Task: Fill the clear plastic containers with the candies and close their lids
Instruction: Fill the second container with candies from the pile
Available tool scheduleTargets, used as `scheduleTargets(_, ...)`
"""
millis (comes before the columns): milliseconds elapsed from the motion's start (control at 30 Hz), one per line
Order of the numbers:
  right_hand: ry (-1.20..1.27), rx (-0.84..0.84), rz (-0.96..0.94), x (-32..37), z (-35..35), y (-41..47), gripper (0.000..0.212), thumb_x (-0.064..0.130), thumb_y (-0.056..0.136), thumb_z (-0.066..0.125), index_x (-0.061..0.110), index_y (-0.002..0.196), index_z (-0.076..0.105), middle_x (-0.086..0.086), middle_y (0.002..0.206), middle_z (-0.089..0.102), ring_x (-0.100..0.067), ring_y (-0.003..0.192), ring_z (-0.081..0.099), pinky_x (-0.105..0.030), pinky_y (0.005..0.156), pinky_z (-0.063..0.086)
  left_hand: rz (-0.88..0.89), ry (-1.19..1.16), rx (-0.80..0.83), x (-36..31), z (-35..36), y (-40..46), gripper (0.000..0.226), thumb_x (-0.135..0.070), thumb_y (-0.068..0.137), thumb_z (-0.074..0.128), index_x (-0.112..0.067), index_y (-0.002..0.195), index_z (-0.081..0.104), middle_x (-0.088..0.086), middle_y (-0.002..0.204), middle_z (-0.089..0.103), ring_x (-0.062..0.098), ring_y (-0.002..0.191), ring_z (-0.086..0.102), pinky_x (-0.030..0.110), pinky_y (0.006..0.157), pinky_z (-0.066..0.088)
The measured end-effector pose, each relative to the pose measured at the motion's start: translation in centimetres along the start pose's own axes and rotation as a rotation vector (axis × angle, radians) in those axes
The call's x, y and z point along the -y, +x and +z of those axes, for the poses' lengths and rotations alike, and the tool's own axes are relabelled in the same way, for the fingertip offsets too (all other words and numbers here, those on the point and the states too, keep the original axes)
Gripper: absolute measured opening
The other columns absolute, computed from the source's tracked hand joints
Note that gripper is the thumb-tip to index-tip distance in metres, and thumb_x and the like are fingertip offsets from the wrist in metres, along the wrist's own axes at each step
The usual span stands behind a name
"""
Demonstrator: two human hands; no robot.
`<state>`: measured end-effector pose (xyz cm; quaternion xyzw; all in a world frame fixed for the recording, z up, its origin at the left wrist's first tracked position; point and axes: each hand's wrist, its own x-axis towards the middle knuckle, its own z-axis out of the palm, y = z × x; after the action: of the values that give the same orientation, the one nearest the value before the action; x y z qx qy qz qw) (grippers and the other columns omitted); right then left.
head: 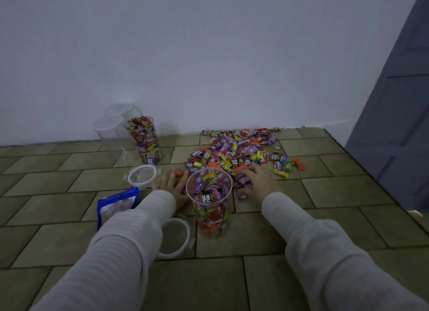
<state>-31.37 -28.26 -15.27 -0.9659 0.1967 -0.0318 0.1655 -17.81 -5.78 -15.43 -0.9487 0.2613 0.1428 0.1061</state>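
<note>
Beside the nearly full container [210, 201], the flat left hand [173, 187] and the right hand [257, 181], fingers curling over candies [234, 152], are risking toppling it.

You are having bare floor [325, 194] at right; the open container [210, 201] is standing between your hands, two lids [142, 174] crowding left.

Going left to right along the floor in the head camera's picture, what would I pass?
Blue candy bag → left hand → open clear plastic container of candies → right hand → orange wrapped candy.
</note>
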Motion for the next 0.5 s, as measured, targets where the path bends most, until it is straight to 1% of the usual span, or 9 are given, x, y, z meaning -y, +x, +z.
scheduleTargets(67, 0.018, -0.02, -0.018, 0.2, 1.0, 0.5, 0.049, 0.027, 0.091, 0.059, 0.035, 0.137, 0.042, -0.001, 0.142, 0.033, -0.022, 0.133, 0.029, -0.041, 0.107, 0.033, 0.017, -0.004, -0.024, -0.5, -0.5, 0.6, 0.104, -0.071, 0.078, 0.05, -0.035, 0.146, -0.02, 0.008, 0.157, -0.022, 0.034, 0.144, -0.016, 0.062, 0.114, 0.002)
scheduleTargets(100, 0.006, -0.02, -0.044, 0.4, 1.6, 0.6, 0.05, 0.021, 0.093, 0.054, 0.035, 0.138, 0.039, -0.001, 0.144, 0.03, -0.024, 0.135, 0.026, -0.045, 0.109, 0.031, 0.019, -0.048, -0.005, -0.7, -0.7, 0.9, 0.107, -0.069, 0.078, 0.054, -0.034, 0.146, -0.022, 0.009, 0.157, -0.022, 0.034, 0.144, -0.016, 0.062, 0.114, 0.001)
scheduleTargets(167, -0.012, -0.018, -0.084, 0.7, 2.8, 0.7, 0.052, 0.017, 0.097, 0.045, 0.037, 0.142, 0.03, -0.001, 0.148, 0.024, -0.026, 0.139, 0.021, -0.054, 0.113, 0.02, 0.021, -0.167, 0.033, -1.4, -0.7, 1.7, 0.107, -0.066, 0.079, 0.055, -0.035, 0.145, -0.023, 0.007, 0.156, -0.023, 0.032, 0.144, -0.016, 0.062, 0.113, -0.001)
scheduleTargets(200, -0.009, -0.016, -0.087, 0.8, 3.2, 0.8, 0.049, 0.024, 0.099, 0.04, 0.038, 0.144, 0.026, -0.001, 0.151, 0.021, -0.025, 0.142, 0.017, -0.057, 0.115, 0.012, 0.025, -0.213, 0.029, -1.8, -0.7, 2.0, 0.106, -0.067, 0.079, 0.056, -0.037, 0.146, -0.022, 0.006, 0.157, -0.023, 0.032, 0.145, -0.015, 0.062, 0.113, 0.0)
scheduleTargets(233, -0.004, -0.009, -0.086, 0.8, 3.4, 0.9, 0.047, 0.037, 0.1, 0.035, 0.039, 0.145, 0.022, -0.001, 0.154, 0.017, -0.024, 0.144, 0.013, -0.058, 0.115, 0.006, 0.031, -0.233, 0.015, -2.1, -0.7, 2.2, 0.106, -0.068, 0.078, 0.056, -0.038, 0.146, -0.021, 0.004, 0.157, -0.023, 0.031, 0.145, -0.014, 0.062, 0.113, 0.001)
scheduleTargets(300, -0.037, 0.036, -0.083, 1.0, 3.4, 1.5, 0.063, 0.064, 0.092, 0.03, 0.041, 0.148, 0.014, -0.002, 0.158, 0.007, -0.024, 0.147, 0.003, -0.059, 0.113, -0.001, 0.058, -0.233, -0.003, -2.6, -0.5, 3.0, 0.103, -0.067, 0.079, 0.055, -0.039, 0.146, -0.018, 0.003, 0.157, -0.023, 0.031, 0.145, -0.013, 0.063, 0.113, 0.003)
scheduleTargets(333, -0.077, 0.068, -0.083, 1.1, 3.4, 1.9, 0.072, 0.071, 0.087, 0.034, 0.041, 0.148, 0.01, -0.002, 0.159, 0.002, -0.025, 0.147, -0.002, -0.06, 0.113, -0.002, 0.067, -0.236, -0.004, -2.7, -0.5, 3.4, 0.101, -0.067, 0.08, 0.054, -0.04, 0.147, -0.017, 0.003, 0.157, -0.023, 0.031, 0.145, -0.013, 0.063, 0.112, 0.003)
scheduleTargets(400, -0.14, 0.106, -0.076, 1.6, 3.4, 2.6, 0.082, 0.074, 0.082, 0.042, 0.042, 0.149, 0.006, -0.002, 0.16, -0.002, -0.026, 0.147, -0.007, -0.062, 0.112, -0.001, 0.06, -0.26, -0.008, -3.1, -0.5, 3.9, 0.096, -0.068, 0.081, 0.052, -0.043, 0.147, -0.013, 0.001, 0.158, -0.02, 0.031, 0.145, -0.012, 0.062, 0.111, 0.004)
scheduleTargets(500, -0.164, 0.085, -0.057, 1.8, 3.7, 3.5, 0.075, 0.07, 0.085, 0.042, 0.043, 0.148, 0.011, -0.002, 0.159, 0.002, -0.027, 0.147, -0.004, -0.062, 0.112, 0.005, 0.047, -0.241, -0.092, -3.4, -0.6, 4.1, 0.086, -0.07, 0.083, 0.046, -0.044, 0.148, -0.004, 0.001, 0.159, -0.007, 0.03, 0.145, 0.0, 0.055, 0.112, 0.011)
